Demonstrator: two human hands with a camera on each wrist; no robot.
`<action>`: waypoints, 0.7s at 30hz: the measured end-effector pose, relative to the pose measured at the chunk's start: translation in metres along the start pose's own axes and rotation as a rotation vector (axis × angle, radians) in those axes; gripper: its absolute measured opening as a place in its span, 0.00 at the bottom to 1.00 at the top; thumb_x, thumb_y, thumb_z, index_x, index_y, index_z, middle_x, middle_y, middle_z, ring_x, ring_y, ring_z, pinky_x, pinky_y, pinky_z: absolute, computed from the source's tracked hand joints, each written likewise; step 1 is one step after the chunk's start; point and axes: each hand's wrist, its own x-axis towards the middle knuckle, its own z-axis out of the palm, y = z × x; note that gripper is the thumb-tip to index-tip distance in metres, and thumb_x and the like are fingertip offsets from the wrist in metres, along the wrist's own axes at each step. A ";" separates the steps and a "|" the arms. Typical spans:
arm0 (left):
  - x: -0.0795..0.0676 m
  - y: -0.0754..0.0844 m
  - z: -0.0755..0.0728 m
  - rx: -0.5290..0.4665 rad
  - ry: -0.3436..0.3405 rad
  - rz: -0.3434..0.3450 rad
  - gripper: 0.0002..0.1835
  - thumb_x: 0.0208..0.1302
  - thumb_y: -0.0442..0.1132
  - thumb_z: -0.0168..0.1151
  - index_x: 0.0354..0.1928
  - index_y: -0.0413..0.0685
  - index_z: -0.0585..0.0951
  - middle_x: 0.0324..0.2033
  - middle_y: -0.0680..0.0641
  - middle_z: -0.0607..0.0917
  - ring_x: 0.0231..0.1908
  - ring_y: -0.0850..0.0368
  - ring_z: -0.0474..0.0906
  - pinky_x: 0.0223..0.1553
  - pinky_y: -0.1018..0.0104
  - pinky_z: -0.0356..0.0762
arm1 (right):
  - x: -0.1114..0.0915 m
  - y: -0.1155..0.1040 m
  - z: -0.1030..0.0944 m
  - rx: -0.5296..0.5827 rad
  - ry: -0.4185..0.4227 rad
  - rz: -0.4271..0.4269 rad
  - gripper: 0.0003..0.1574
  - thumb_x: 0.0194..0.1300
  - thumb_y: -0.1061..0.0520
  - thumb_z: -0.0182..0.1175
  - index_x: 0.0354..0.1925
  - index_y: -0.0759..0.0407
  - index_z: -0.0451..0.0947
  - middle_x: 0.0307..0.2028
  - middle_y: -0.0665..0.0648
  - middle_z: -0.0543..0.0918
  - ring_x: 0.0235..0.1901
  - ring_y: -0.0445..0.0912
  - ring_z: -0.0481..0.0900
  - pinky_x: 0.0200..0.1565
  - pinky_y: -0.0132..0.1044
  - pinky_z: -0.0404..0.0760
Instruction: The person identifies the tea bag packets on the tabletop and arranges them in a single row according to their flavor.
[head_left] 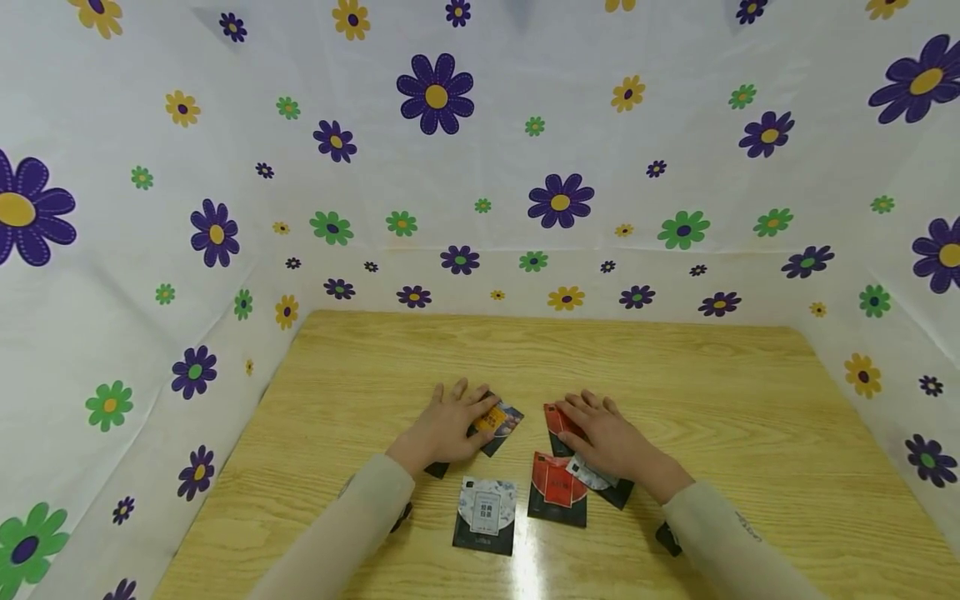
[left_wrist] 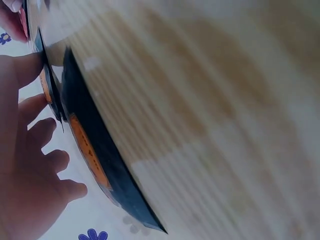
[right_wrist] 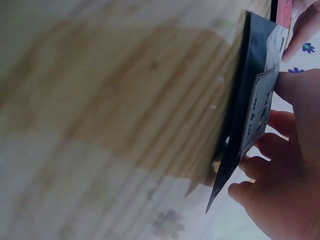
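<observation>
My left hand (head_left: 450,425) rests with spread fingers on a black packet with an orange label (head_left: 504,419). Under its wrist lies a second orange-labelled black packet (left_wrist: 92,150), of which the head view shows only a dark corner. Palm down, my right hand (head_left: 611,437) lies over a red-and-black packet (head_left: 553,419), its fingers extended. Beneath that palm a white-and-black packet (head_left: 600,477) overlaps the red one and sits tilted, partly hidden. Closer to me are another red-and-black packet (head_left: 558,487) and a white-and-black tea packet (head_left: 486,510), side by side.
Dark packet corners show beside the left sleeve (head_left: 403,517) and the right sleeve (head_left: 667,537), mostly covered by the forearms. The wooden table (head_left: 375,350) is enclosed at the back and sides by a white flower-printed cloth (head_left: 495,150).
</observation>
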 end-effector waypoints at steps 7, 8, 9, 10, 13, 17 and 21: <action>0.014 -0.008 0.000 -0.007 0.013 -0.035 0.35 0.81 0.62 0.48 0.84 0.61 0.61 0.83 0.50 0.61 0.82 0.35 0.52 0.78 0.27 0.53 | 0.000 0.001 0.000 -0.003 0.003 0.000 0.35 0.82 0.47 0.55 0.77 0.63 0.67 0.76 0.72 0.69 0.77 0.74 0.59 0.73 0.78 0.57; 0.016 -0.009 0.000 -0.013 0.013 -0.043 0.35 0.81 0.62 0.48 0.83 0.61 0.61 0.83 0.50 0.61 0.82 0.35 0.52 0.78 0.27 0.53 | 0.000 0.001 0.001 -0.003 0.002 0.001 0.36 0.82 0.47 0.55 0.78 0.63 0.67 0.76 0.72 0.69 0.77 0.74 0.59 0.73 0.78 0.57; 0.018 -0.011 -0.001 -0.017 0.011 -0.050 0.35 0.81 0.62 0.48 0.83 0.61 0.61 0.83 0.50 0.61 0.82 0.35 0.52 0.78 0.27 0.53 | 0.000 0.002 0.001 -0.005 0.000 0.001 0.36 0.82 0.47 0.55 0.78 0.63 0.67 0.76 0.71 0.69 0.77 0.74 0.59 0.73 0.77 0.57; 0.019 -0.012 -0.001 -0.020 0.009 -0.057 0.35 0.81 0.62 0.48 0.83 0.62 0.61 0.83 0.50 0.61 0.82 0.35 0.52 0.78 0.26 0.52 | 0.000 0.002 0.001 -0.005 -0.001 0.002 0.36 0.82 0.47 0.55 0.78 0.63 0.67 0.76 0.71 0.69 0.77 0.74 0.59 0.74 0.77 0.57; 0.023 -0.018 -0.002 -0.030 0.009 -0.078 0.35 0.81 0.62 0.48 0.83 0.63 0.61 0.83 0.50 0.61 0.82 0.35 0.52 0.78 0.26 0.53 | 0.000 0.002 0.002 -0.006 0.001 0.002 0.36 0.82 0.47 0.55 0.78 0.63 0.67 0.76 0.71 0.69 0.77 0.74 0.60 0.74 0.77 0.58; 0.026 -0.027 -0.003 -0.038 0.013 -0.109 0.36 0.81 0.63 0.48 0.84 0.63 0.60 0.83 0.49 0.61 0.83 0.35 0.51 0.78 0.26 0.53 | 0.001 0.001 0.001 -0.005 -0.001 0.003 0.36 0.82 0.47 0.54 0.78 0.63 0.67 0.76 0.71 0.69 0.77 0.74 0.60 0.73 0.77 0.58; 0.028 -0.037 -0.006 -0.057 0.019 -0.146 0.36 0.81 0.63 0.49 0.84 0.62 0.60 0.83 0.47 0.61 0.83 0.34 0.50 0.77 0.25 0.52 | 0.000 0.000 0.000 0.000 -0.007 0.005 0.35 0.82 0.47 0.54 0.78 0.63 0.66 0.76 0.71 0.69 0.77 0.74 0.59 0.73 0.78 0.57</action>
